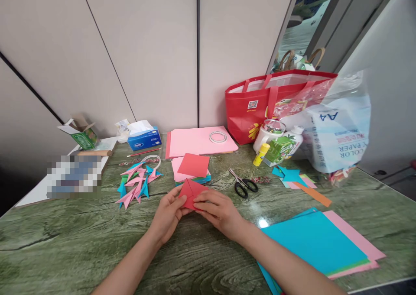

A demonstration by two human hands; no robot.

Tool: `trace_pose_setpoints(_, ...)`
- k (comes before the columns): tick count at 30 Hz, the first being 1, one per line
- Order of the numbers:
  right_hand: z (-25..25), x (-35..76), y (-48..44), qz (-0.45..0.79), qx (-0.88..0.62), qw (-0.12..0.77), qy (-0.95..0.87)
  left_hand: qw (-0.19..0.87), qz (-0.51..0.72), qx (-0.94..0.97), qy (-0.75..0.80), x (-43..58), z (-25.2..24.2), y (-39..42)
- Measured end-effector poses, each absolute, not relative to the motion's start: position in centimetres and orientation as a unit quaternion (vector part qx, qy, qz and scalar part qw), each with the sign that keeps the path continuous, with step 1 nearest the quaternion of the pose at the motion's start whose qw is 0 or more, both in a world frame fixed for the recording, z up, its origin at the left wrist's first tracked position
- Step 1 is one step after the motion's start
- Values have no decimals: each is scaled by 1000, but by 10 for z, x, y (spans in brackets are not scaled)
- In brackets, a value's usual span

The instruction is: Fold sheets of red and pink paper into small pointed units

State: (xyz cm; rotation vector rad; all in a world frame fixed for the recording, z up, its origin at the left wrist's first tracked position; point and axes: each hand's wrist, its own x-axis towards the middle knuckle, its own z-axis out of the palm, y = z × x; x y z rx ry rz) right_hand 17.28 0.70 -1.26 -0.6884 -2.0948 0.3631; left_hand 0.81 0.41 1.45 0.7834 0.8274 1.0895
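In the head view, the left hand [169, 212] and the right hand [221, 208] are both pinching a folded red paper [190, 192] over the green table [74, 243]. The paper is sitting near a small paper pile [177, 170]. Scissors [241, 188] are lying to the right, and pointy paper shapes [132, 181] are lying to the left.
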Motion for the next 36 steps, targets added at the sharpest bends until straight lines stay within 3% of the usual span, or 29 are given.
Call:
trace_pose_setpoints(16,-6,172,5,247,-336,478,-773,686,495,379,375,6,14,2)
trace_pose_setpoints(23,-12,170,7,177,-310,432,-828,695,506,344,377,7,17,2)
trace_pose_setpoints(30,-10,168,6,251,-350,446,-785,691,488,356,397,9,10,1)
trace_pose_setpoints(36,-6,169,4,218,-342,396,-823,694,484,387,365,8,12,0)
